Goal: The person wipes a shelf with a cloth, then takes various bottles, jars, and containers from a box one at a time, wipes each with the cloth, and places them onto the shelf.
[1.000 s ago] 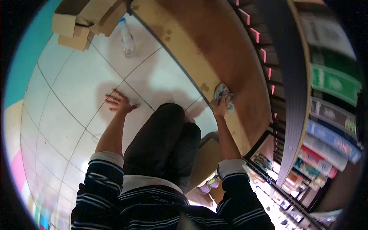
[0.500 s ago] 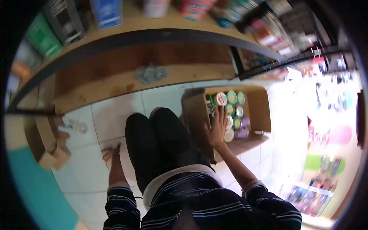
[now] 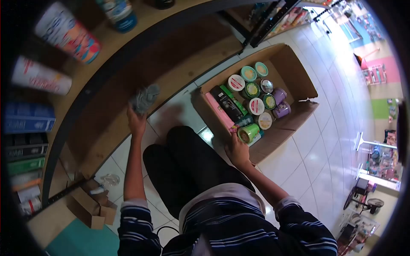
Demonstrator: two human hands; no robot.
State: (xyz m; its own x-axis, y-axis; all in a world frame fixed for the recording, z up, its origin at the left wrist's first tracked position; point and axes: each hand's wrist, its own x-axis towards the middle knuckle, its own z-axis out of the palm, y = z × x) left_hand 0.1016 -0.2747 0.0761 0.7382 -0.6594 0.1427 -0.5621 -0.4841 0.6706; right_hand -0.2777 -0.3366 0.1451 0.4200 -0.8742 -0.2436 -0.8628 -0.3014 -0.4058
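Tipping cardboard box (image 3: 294, 72): my first worry from this remote seat — a hard downward pull by my right hand (image 3: 237, 151) at its near corner could tilt it or spread the wall, and loosen the lidded tubs (image 3: 256, 106) packed inside.
Green tub (image 3: 247, 133): sits tilted at that corner, right of the frame's centre, just beside my right fingers; a careless knuckle could knock it askew.
Grey cloth (image 3: 146, 97): bunched at the lower shelf (image 3: 194, 68), upward and left of the frame's centre; too loose a hold could let it slip away.
Shelf rail (image 3: 88, 90): curves through the upper left — if I raised my left arm sharply, a wrist might strike it.
Left hand (image 3: 136, 122): closed on the lower end of the cloth, some fingers hidden behind it.
Left arm: nearly straight, running up the frame from the lower left, striped sleeve ending at the forearm.
Right hand: fingers curled in at the box's edge; I cannot tell whether they pinch the cardboard or merely rest there.
Right arm: slanting up and leftward from the lower right.
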